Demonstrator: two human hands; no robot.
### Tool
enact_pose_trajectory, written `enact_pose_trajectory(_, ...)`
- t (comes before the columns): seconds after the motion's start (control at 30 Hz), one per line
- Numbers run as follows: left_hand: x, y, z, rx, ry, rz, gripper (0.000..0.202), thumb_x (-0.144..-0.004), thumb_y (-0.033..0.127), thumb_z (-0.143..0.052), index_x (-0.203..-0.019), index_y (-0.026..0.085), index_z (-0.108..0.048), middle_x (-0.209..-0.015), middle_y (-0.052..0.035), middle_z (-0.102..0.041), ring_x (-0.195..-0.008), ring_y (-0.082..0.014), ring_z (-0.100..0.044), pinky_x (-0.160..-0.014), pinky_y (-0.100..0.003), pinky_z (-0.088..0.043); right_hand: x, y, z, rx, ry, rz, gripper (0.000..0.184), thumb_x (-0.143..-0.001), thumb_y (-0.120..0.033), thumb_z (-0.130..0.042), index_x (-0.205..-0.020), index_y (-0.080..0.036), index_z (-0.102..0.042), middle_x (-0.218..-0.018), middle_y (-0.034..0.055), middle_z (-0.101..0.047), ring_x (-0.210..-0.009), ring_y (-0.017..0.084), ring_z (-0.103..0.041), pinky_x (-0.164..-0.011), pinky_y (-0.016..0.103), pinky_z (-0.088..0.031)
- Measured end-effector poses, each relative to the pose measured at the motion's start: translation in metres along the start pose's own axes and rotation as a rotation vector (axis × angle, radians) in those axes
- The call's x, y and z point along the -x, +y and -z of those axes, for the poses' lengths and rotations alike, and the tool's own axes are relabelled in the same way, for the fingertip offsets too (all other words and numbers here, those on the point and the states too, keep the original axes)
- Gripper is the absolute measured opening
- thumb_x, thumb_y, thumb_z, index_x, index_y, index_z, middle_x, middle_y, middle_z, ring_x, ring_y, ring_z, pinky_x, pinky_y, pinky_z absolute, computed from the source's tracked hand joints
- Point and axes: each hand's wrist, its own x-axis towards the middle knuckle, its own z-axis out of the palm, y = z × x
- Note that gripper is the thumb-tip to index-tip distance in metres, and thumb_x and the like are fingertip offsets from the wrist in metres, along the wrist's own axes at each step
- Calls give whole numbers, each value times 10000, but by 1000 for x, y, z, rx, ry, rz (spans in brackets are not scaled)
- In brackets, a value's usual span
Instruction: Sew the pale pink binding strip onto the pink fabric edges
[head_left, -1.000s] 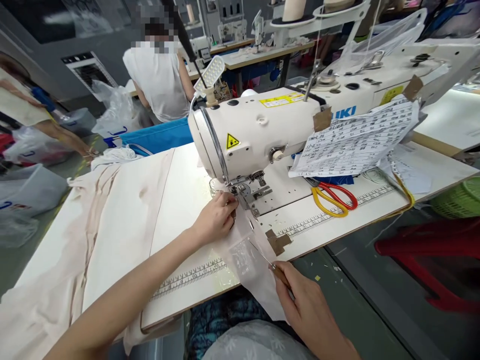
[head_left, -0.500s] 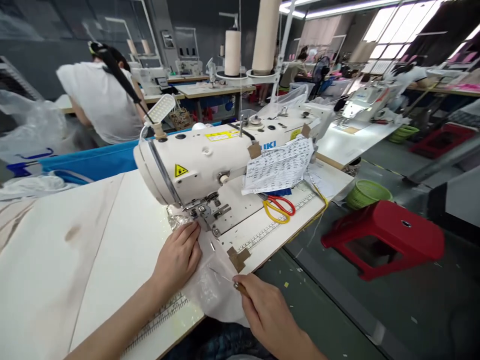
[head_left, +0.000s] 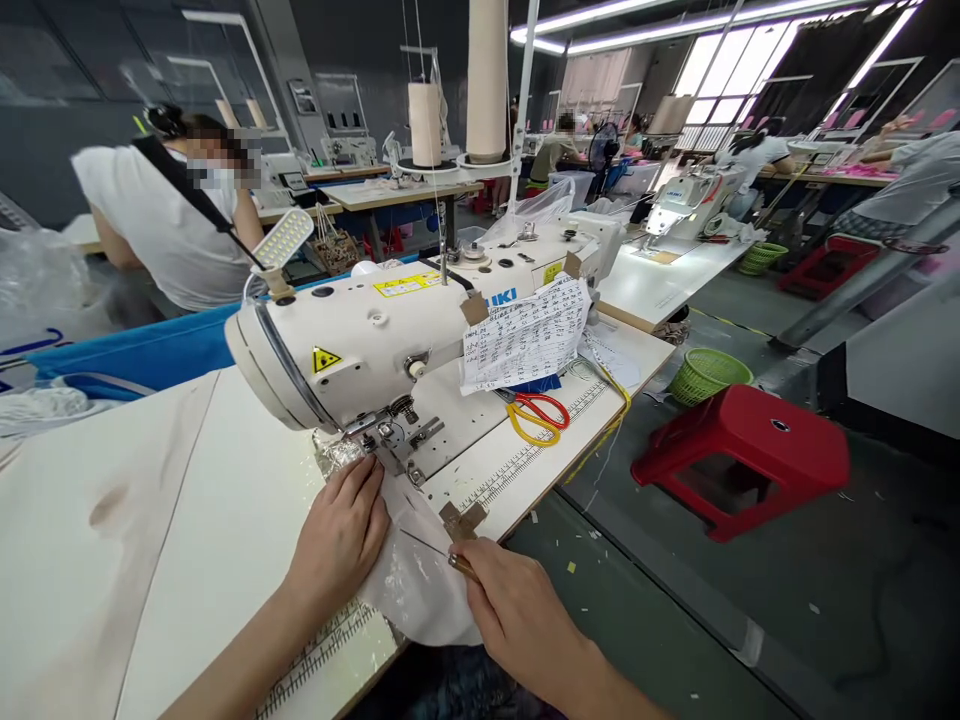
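My left hand [head_left: 339, 525] lies on a thin white piece of fabric [head_left: 420, 590], its fingers bent and close together, holding the fabric by the presser foot [head_left: 386, 440] of a white sewing machine [head_left: 360, 340]. Its fingertips are partly hidden. My right hand [head_left: 517, 600] is closed around the wooden handle of an awl [head_left: 463, 567]. The awl's thin metal shaft points left over the fabric, towards my left hand. The fabric drapes over the table's front edge. Crinkled clear plastic [head_left: 334, 452] shows left of the presser foot.
Red-and-yellow-handled scissors [head_left: 536, 418] lie right of the needle area. A written sheet [head_left: 525, 335] hangs on the machine. Brown tape [head_left: 461, 520] sticks near the table edge. On the floor stand a red stool [head_left: 780, 425] and a green basket [head_left: 709, 375]. A person [head_left: 172, 220] sits at the left.
The camera view has shifted, so the scene sits further left. The awl's shaft lies at a slightly different angle over the fabric. My left hand stays by the presser foot.
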Motion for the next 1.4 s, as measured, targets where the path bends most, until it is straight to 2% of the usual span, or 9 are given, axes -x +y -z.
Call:
enact_pose_trajectory(0.13,1,5,2,-57,-6,11,429,-1003,255,-329,-1256,21,-585,-1296,-201,-598,-1256,-339,-497,-1011,-523,-498,-3,0,-2,8,1,10,317,-885,-23,-397,-1125,-131,-575,-985,101,-706,-857,250,-699,-706,370,-568)
enact_pose_trajectory(0.33,2,11,5,-96,2,11,412,-997,256,-339,-1247,45,-591,-1308,-185,-596,-1245,-328,-511,-997,-496,-492,-9,-3,-3,73,-32,-21,313,-867,-22,-438,-1117,-147,-579,-970,91,-706,-857,234,-696,-720,339,-541)
enact_pose_trajectory(0.63,4,16,7,-90,27,-2,390,-974,251,-353,-1231,72,-584,-1294,-183,-603,-1223,-327,-530,-989,-482,-483,-26,-11,4,192,-114,-15,250,-853,-23,-476,-1040,-133,-599,-907,69,-686,-786,219,-675,-631,314,-481)
enact_pose_trajectory(0.83,3,24,14,-61,-23,32,404,-959,226,-373,-1251,40,-581,-1296,-189,-611,-1245,-324,-521,-1022,-469,-470,-30,-9,-1,168,-99,5,255,-868,-27,-458,-1055,-134,-593,-918,78,-694,-815,232,-686,-665,316,-481)
enact_pose_trajectory(1.0,0,29,20,-47,-75,63,433,-957,209,-358,-1264,0,-581,-1324,-209,-596,-1261,-326,-514,-1041,-476,-461,-36,-4,-7,157,-78,26,251,-895,-43,-422,-1053,-154,-582,-905,66,-696,-747,232,-682,-603,309,-461)
enact_pose_trajectory(1.2,0,22,18,-51,-75,64,425,-956,198,-368,-1270,3,-577,-1340,-213,-584,-1271,-323,-506,-1042,-486,-457,-48,-10,-8,208,-127,-20,267,-888,-29,-439,-1070,-154,-588,-944,72,-707,-815,246,-692,-654,323,-493)
enact_pose_trajectory(1.4,4,5,4,-58,41,-17,400,-969,227,-367,-1267,43,-559,-1309,-200,-596,-1257,-333,-510,-1016,-494,-455,-58,-18,-4,267,-200,-23,218,-906,-80,-494,-1089,-136,-598,-990,82,-712,-896,238,-693,-715,319,-525)
